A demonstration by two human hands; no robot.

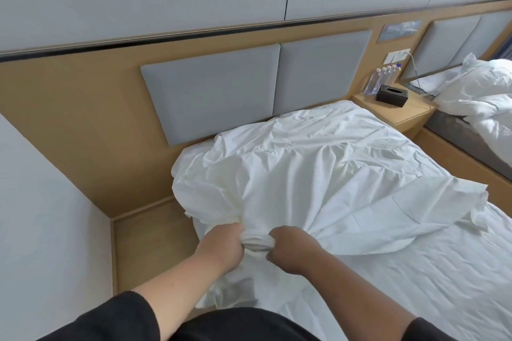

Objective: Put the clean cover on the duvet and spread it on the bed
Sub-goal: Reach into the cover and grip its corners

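Observation:
A white, crumpled duvet cover (318,174) lies heaped over the head half of the bed (443,271), reaching up to the grey headboard pads. Its near edge is gathered into a thick bunched roll (257,242) at the bed's left side. My left hand (221,243) grips the left end of that roll. My right hand (291,249) grips the right end, so both fists sit close together. The duvet itself cannot be told apart from the cover. A white sheet covers the mattress to the right.
A wooden ledge and floor strip (144,243) run along the bed's left side by the wall. A nightstand (401,111) at the right holds several water bottles (382,76) and a black tissue box (392,95). A second bed with white bedding (482,97) stands beyond it.

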